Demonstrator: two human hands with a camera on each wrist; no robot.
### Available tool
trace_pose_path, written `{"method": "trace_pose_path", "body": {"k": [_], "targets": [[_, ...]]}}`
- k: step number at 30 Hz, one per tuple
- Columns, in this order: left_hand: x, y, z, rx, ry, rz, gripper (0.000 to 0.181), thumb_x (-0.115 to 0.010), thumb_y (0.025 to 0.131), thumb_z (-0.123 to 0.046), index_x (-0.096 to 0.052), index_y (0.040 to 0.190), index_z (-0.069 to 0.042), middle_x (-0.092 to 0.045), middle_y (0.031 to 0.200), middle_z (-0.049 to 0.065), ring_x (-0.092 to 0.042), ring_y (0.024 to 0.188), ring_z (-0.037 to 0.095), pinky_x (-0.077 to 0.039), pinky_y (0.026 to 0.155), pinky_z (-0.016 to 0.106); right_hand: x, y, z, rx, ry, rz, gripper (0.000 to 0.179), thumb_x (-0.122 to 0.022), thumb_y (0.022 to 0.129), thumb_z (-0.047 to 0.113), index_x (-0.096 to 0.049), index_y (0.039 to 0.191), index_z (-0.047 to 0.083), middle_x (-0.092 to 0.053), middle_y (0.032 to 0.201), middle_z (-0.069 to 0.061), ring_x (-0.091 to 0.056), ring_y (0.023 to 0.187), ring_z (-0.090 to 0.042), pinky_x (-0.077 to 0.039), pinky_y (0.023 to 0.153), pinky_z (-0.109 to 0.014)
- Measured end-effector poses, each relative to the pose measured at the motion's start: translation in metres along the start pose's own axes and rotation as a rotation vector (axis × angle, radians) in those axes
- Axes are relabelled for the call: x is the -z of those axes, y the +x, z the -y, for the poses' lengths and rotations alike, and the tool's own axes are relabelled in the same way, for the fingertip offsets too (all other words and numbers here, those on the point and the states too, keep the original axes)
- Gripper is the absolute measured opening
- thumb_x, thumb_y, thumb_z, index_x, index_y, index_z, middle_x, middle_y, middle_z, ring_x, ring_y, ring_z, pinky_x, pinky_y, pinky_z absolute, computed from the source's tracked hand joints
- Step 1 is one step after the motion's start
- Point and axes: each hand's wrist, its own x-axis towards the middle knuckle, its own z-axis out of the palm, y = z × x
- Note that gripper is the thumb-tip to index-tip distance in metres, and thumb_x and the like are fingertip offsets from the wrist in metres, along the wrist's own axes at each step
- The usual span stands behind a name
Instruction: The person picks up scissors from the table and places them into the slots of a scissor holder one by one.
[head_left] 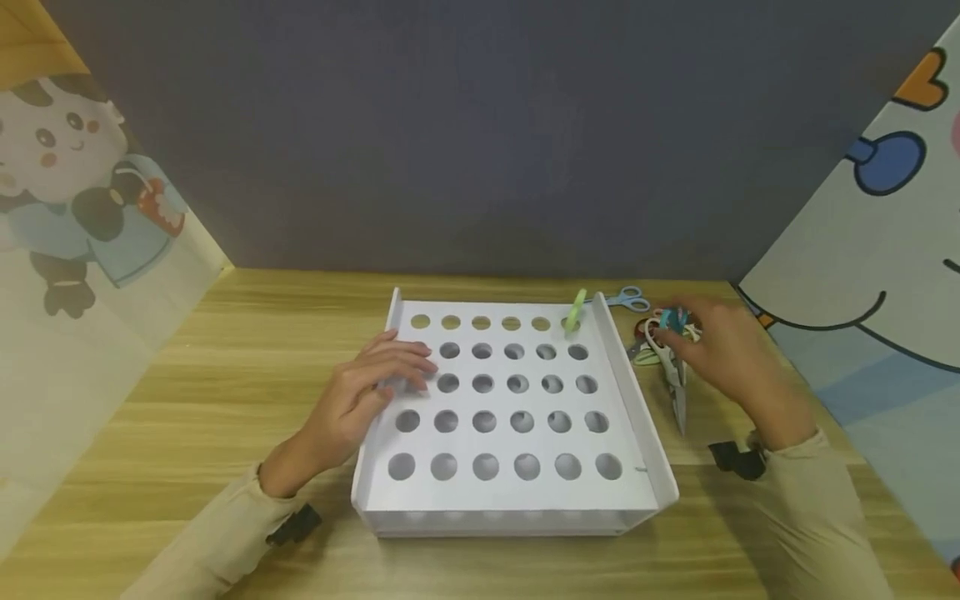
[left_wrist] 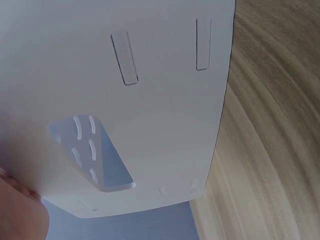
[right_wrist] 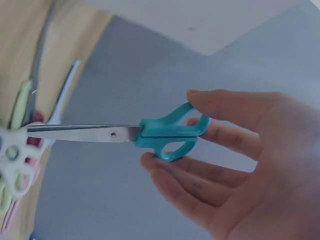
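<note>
A pair of teal-handled scissors [right_wrist: 167,132] is held by my right hand [head_left: 727,350], its thumb and fingers at the handle loops. The blades are closed and point at the pile of scissors in the right wrist view. My left hand [head_left: 356,396] rests on the left side of a white rack [head_left: 517,492] with rows of round holes, fingers lying over the top board. Light green scissors [head_left: 575,311] stand in the back right hole. In the left wrist view the rack's side panel [left_wrist: 165,115] fills much of the picture, with little of the hand showing.
Right of the rack lies a pile of scissors, among them white-handled scissors [head_left: 667,358] and a light green pair [head_left: 645,358]. Light blue scissors [head_left: 632,298] lie behind the rack's right corner. A dark grey panel [head_left: 480,150] rises behind the wooden table [head_left: 247,358].
</note>
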Motion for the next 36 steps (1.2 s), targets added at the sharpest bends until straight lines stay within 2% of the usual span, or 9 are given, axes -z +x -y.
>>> {"method": "trace_pose_path", "body": {"k": [2,5,10,16,20,27,31,34,36], "targets": [[0.001,0.001,-0.002,0.006,-0.001,0.000,0.037,-0.039,0.079,0.009,-0.069,0.091,-0.007,-0.073,0.108,0.011,-0.060,0.117,0.032,-0.022,0.117,0.059,0.007,0.001,0.009,-0.018,0.065,-0.005,0.031,-0.080,0.083,0.018,-0.070,0.110,0.007,-0.072,0.092,-0.018,-0.069,0.075,-0.037,-0.055,0.062,-0.050],[0.003,0.001,-0.005,0.020,0.001,0.004,0.035,-0.039,0.080,0.008,-0.069,0.090,-0.007,-0.072,0.108,0.011,-0.060,0.118,0.031,-0.022,0.118,0.058,0.013,0.002,0.023,-0.037,0.143,-0.023,0.032,-0.080,0.083,0.018,-0.070,0.111,0.008,-0.073,0.098,-0.018,-0.071,0.086,-0.042,-0.056,0.074,-0.057],[0.000,0.002,-0.004,0.041,-0.006,0.012,0.034,-0.039,0.081,0.007,-0.070,0.090,-0.007,-0.073,0.108,0.011,-0.060,0.118,0.031,-0.020,0.120,0.055,0.019,0.003,0.040,0.003,0.154,-0.112,0.036,-0.082,0.080,0.013,-0.071,0.113,0.006,-0.073,0.100,-0.013,-0.071,0.086,-0.031,-0.056,0.074,-0.040],[-0.001,0.001,-0.005,0.043,-0.012,0.000,0.033,-0.040,0.082,0.006,-0.069,0.089,-0.007,-0.073,0.107,0.011,-0.060,0.118,0.032,-0.020,0.119,0.058,0.027,0.006,0.057,0.094,0.158,-0.240,0.037,-0.084,0.075,0.004,-0.069,0.108,0.003,-0.070,0.101,-0.009,-0.062,0.088,-0.018,-0.040,0.075,-0.018],[0.000,0.000,-0.005,0.041,-0.014,-0.013,0.033,-0.039,0.082,0.006,-0.069,0.087,-0.007,-0.073,0.105,0.011,-0.060,0.116,0.033,-0.020,0.119,0.059,0.033,0.010,0.068,0.136,0.152,-0.307,0.037,-0.084,0.073,0.000,-0.069,0.107,0.003,-0.069,0.103,-0.011,-0.064,0.095,-0.024,-0.041,0.079,-0.020],[0.000,0.000,-0.006,0.036,-0.028,-0.028,0.032,-0.040,0.084,0.007,-0.069,0.087,-0.006,-0.073,0.103,0.012,-0.061,0.116,0.033,-0.020,0.118,0.060,0.050,0.014,0.084,0.146,0.154,-0.376,0.040,-0.084,0.074,0.000,-0.068,0.110,-0.001,-0.068,0.119,-0.017,-0.062,0.116,-0.036,-0.045,0.104,-0.024],[0.000,0.000,-0.006,0.036,-0.035,-0.032,0.031,-0.040,0.085,0.006,-0.069,0.086,-0.006,-0.073,0.102,0.012,-0.061,0.115,0.033,-0.020,0.119,0.059,0.056,0.016,0.094,0.160,0.171,-0.386,0.043,-0.085,0.072,0.000,-0.069,0.112,0.000,-0.066,0.124,-0.018,-0.062,0.115,-0.037,-0.048,0.104,-0.028],[0.000,0.000,-0.006,0.037,-0.039,-0.034,0.032,-0.040,0.085,0.006,-0.069,0.086,-0.006,-0.073,0.101,0.011,-0.061,0.115,0.033,-0.020,0.119,0.058,0.059,0.020,0.099,0.198,0.155,-0.362,0.043,-0.084,0.074,0.000,-0.068,0.114,0.000,-0.065,0.127,-0.017,-0.062,0.116,-0.036,-0.046,0.101,-0.019],[0.000,0.000,-0.006,0.038,-0.038,-0.036,0.032,-0.040,0.085,0.006,-0.069,0.085,-0.006,-0.073,0.101,0.010,-0.061,0.115,0.033,-0.020,0.119,0.058,0.060,0.024,0.103,0.226,0.156,-0.353,0.044,-0.084,0.073,0.000,-0.068,0.114,0.000,-0.065,0.127,-0.016,-0.064,0.114,-0.036,-0.048,0.090,-0.014]]}}
